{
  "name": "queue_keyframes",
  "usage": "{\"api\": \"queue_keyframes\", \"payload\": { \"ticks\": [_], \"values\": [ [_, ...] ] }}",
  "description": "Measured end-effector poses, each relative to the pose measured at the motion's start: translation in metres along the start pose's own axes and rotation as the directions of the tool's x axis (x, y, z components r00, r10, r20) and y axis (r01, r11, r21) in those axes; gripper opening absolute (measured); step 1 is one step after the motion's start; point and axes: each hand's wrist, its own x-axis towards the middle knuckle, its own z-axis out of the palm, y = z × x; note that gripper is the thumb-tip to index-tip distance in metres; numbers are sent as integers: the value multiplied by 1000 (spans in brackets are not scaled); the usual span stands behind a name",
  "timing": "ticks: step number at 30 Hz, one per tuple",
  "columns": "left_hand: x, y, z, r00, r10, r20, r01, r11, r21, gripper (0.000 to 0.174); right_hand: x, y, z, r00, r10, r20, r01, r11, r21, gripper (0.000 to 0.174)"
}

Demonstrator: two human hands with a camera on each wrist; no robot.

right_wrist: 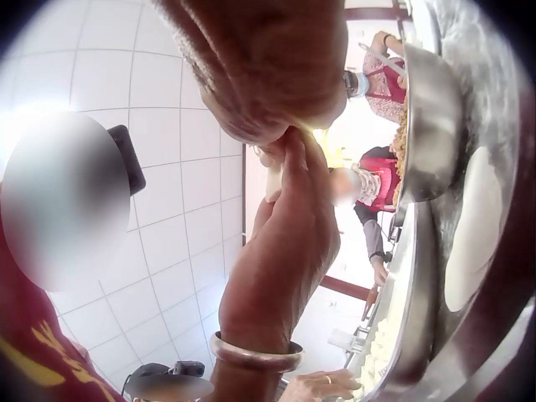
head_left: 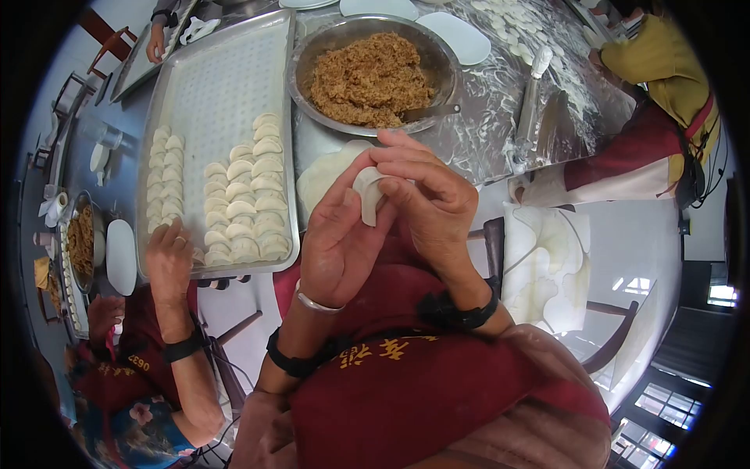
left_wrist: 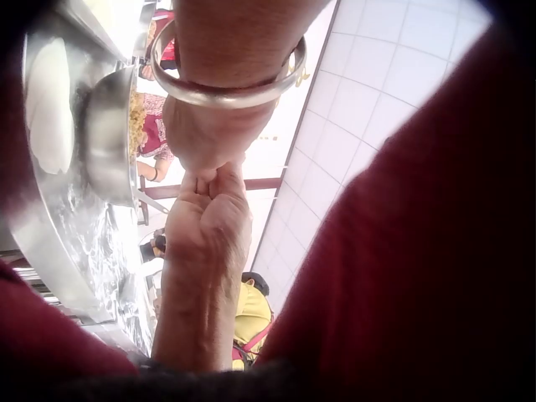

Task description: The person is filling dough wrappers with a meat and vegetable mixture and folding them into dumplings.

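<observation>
A folded dough wrapper (head_left: 368,195) is held up between both hands in the head view, above the table's near edge. My left hand (head_left: 341,227) supports it from the left, with the thumb against its side. My right hand (head_left: 434,202) pinches its upper right edge between thumb and fingers. In the right wrist view a pale bit of the dough (right_wrist: 274,182) shows beside my left hand (right_wrist: 280,243); my right hand (right_wrist: 268,75) covers the rest. The left wrist view shows both hands meeting, with the dough hidden. Any filling inside cannot be seen.
A metal bowl of brown filling (head_left: 371,74) with a utensil stands beyond my hands. Flat wrappers (head_left: 320,178) lie before it. Left is a tray (head_left: 291,148) with rows of dumplings (head_left: 241,207), where another person's hand (head_left: 169,258) reaches. Someone in yellow (head_left: 660,51) is at the right.
</observation>
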Motion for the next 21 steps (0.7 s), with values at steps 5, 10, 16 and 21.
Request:
{"api": "queue_keyframes", "payload": {
  "ticks": [5, 10, 16, 21],
  "values": [
    [-1, 0, 4, 999, -29, -34, 30, 999, 20, 50, 2, 2, -4, 997, -57, 56, 60, 997, -49, 21],
    [-1, 7, -1, 998, -56, 8, 56, 998, 18, 50, 8, -15, -4, 985, 144, 94, -146, 989, 17, 22],
    [-6, 9, 7, 995, -100, -30, 99, 995, -14, 50, 8, -7, -6, 980, -11, 197, 17, 999, -28, 17],
    [-9, 12, 4, 990, -136, -35, 135, 991, -22, 46, 11, -5, -14, 961, -31, 274, 42, 999, -35, 17]
  ]
}}
